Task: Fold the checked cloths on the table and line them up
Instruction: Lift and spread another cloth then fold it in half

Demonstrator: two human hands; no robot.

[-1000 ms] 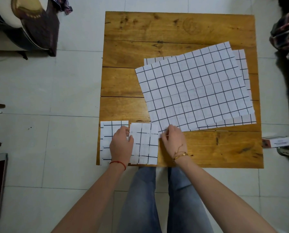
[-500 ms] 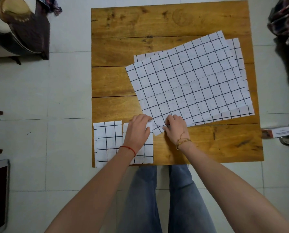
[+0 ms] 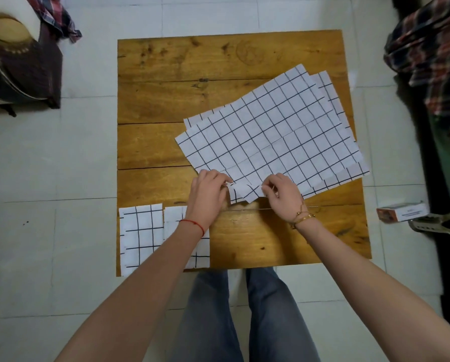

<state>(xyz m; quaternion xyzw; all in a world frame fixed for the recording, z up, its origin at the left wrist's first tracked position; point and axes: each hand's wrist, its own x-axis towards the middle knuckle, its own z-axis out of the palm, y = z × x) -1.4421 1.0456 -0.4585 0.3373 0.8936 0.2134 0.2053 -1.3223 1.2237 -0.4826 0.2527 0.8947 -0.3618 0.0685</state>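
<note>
We look down on a wooden table [image 3: 166, 142] on pale tiled floor [image 3: 82, 158]. Our left hand [image 3: 208, 195] and right hand [image 3: 284, 197] pinch the near corner of the top unfolded checked cloth [image 3: 271, 142] at centre. Two folded cloths [image 3: 140, 236] lie at 7 o'clock. A small box [image 3: 401, 212] at 3 o'clock has unreadable print.

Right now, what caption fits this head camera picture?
Both hands pinch the top checked cloth's near corner.

On the wooden table [image 3: 166, 105], the left hand [image 3: 208, 195] and right hand [image 3: 281, 195] pinch the near corner of the top unfolded checked cloth [image 3: 265, 145], lifting it slightly; another cloth [image 3: 328, 87] lies beneath. Two folded cloths sit side by side at the near left edge: one [image 3: 140, 236] clear, one [image 3: 200, 253] partly under the left forearm.
</note>
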